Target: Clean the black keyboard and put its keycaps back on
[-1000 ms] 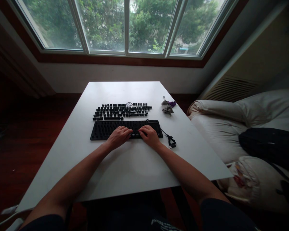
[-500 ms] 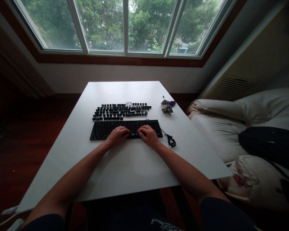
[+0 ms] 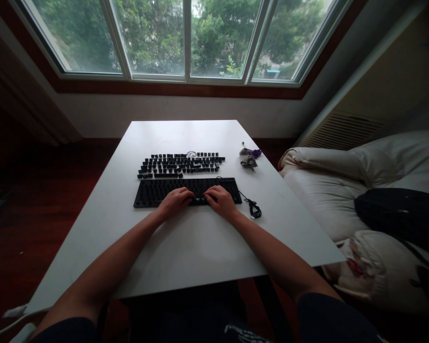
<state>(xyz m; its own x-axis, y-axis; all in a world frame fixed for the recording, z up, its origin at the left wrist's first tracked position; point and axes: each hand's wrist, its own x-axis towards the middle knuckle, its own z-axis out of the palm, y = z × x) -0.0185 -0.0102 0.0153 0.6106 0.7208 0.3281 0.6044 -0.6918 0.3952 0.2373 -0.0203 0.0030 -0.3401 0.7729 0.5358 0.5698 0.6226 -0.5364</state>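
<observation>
A black keyboard (image 3: 152, 193) lies flat on the white table (image 3: 200, 247), most of its keycaps off. My left hand (image 3: 177, 199) bends over its front middle part, fingers curled together and pressed down on it. Just right of that, my right hand (image 3: 219, 197) grips the keyboard in the same way, its fingertips pointing toward the left hand. Some small keys show between the two hands. Whether a keycap is under the fingertips, I cannot tell. Behind the keyboard, loose black keycaps (image 3: 164, 164) stand in rows, with a long bar-shaped keycap (image 3: 165, 175) nearest.
A coiled black cable (image 3: 253, 209) lies right of the keyboard. Grey fluff with a purple piece (image 3: 248, 159) sits at the back right of the table. A pale sofa (image 3: 318, 190) with a dark bag (image 3: 396, 214) stands at the right. A window (image 3: 186, 43) is ahead.
</observation>
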